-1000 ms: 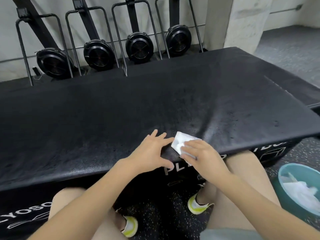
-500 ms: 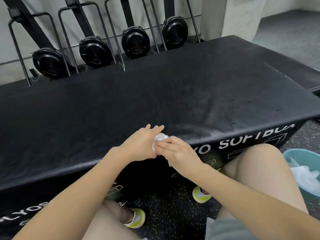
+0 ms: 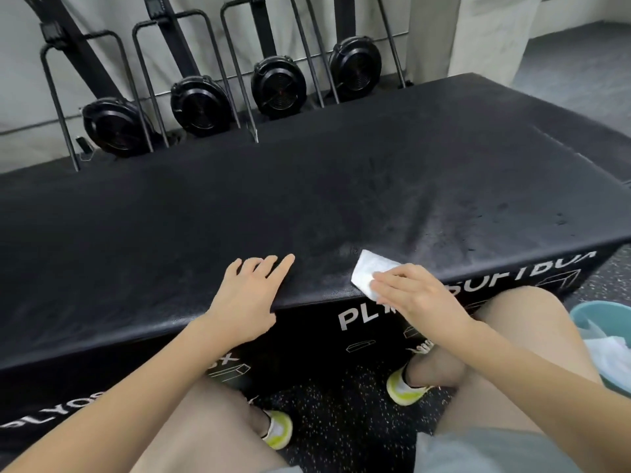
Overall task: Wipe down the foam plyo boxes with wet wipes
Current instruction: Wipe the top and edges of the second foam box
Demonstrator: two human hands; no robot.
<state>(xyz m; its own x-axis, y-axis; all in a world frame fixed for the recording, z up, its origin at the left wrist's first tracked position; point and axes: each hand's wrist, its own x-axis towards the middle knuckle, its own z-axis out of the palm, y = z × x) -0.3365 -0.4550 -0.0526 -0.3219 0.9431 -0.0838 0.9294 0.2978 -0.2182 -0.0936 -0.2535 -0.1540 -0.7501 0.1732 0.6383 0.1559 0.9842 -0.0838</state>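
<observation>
Right hand (image 3: 415,295) flat on wipe (image 3: 370,272); left hand (image 3: 247,297) braces box (image 3: 239,206) edge.

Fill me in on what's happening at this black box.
A person is crouched at a black foam plyo box, cleaning its top. The right hand presses a white wet wipe flat on the near edge, while the left hand rests open on the top beside it. Damp streaks show to the right. A teal basin with more wipes sits on the floor at right.
</observation>
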